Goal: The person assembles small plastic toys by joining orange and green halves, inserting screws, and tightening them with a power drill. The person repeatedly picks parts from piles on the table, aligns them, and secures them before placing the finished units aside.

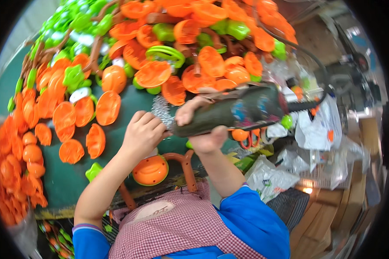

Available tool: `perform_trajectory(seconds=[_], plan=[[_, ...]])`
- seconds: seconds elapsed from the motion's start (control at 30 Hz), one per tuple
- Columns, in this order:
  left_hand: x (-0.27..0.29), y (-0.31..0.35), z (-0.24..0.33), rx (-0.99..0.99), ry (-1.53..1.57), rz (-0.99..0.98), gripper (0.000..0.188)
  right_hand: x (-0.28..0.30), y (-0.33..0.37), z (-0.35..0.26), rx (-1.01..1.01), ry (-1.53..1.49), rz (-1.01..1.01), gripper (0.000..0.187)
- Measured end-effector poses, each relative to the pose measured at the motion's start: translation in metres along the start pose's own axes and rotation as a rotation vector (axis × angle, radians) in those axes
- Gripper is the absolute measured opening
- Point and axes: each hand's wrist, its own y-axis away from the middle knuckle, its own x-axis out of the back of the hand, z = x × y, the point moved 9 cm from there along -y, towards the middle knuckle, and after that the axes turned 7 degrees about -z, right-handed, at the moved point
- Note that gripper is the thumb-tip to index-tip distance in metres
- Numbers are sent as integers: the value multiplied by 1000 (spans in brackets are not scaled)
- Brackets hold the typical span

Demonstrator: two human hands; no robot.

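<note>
Right hand point(209, 140) is gripping a corded power tool point(242, 110). Left hand point(143, 131) is sitting curled beside small silver parts point(161, 108); can't tell if it's holding anything.

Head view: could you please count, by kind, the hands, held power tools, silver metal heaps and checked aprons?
Left hand and right hand: 2
Held power tool: 1
Silver metal heap: 1
Checked apron: 1
Total: 5
</note>
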Motion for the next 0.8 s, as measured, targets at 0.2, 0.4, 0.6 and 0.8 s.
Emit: perform_trajectory(seconds=[0.2, 0.4, 0.6, 0.8], plan=[[11, 14, -5, 173, 66, -149, 55, -12, 1, -2, -32, -4, -28, 90], [20, 116, -11, 603, 469, -378, 113, -20, 11, 2, -143, -157, -109, 85], [-6, 144, -8, 908, 515, -500, 109, -97, 30, -4, -77, -184, -403, 101], [-4, 140, -4, 895, 520, -432, 94, -121, 42, 10, -190, -7, -462, 100]])
